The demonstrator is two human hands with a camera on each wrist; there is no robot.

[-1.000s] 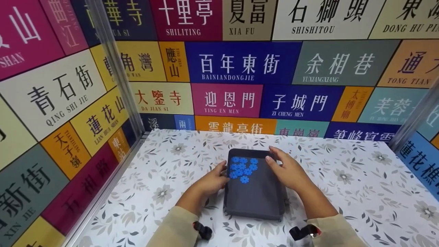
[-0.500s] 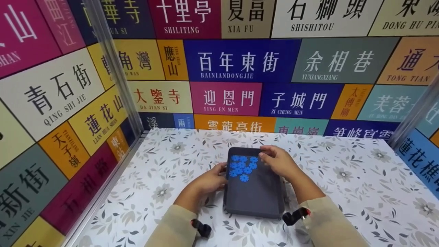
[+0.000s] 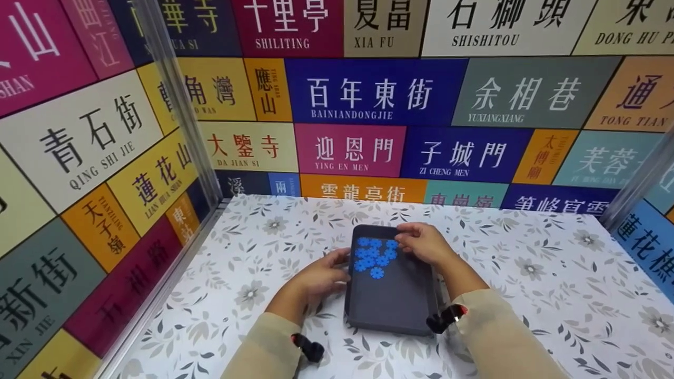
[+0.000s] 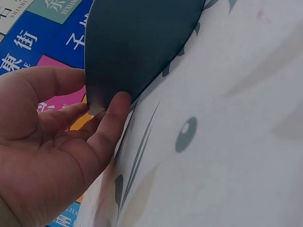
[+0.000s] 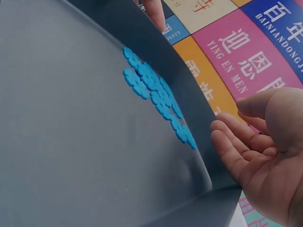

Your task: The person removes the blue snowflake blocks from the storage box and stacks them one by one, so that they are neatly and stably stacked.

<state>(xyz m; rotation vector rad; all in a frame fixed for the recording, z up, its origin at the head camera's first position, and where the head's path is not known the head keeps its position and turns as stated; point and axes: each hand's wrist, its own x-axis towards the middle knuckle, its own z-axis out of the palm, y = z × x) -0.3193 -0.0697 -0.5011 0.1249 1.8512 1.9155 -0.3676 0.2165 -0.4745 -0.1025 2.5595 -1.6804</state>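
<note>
A dark grey rectangular tray (image 3: 392, 302) lies on the table, several blue flower-shaped pieces (image 3: 375, 252) gathered flat towards its far left part. At the tray's left side is my left hand (image 3: 316, 276); in the left wrist view, its fingertips (image 4: 122, 100) touch the outer wall, fingers loosely bent. My right hand (image 3: 429, 245) is at the far right corner. Seen from the right wrist, its loosely bent fingers (image 5: 227, 142) are against or very close to the outside of the wall, and nothing is held between them and the thumb.
White floral cloth (image 3: 253, 252) covers the table. Behind it rises a back wall (image 3: 350, 150) of coloured sign panels, with a similar left wall (image 3: 100, 142). A small black device (image 3: 310, 348) sits at each sleeve cuff.
My right hand has moved left along the tray's far edge, its fingers drawing closer together. My left hand stays at the left side; tray and blue pieces look almost unmoved.
</note>
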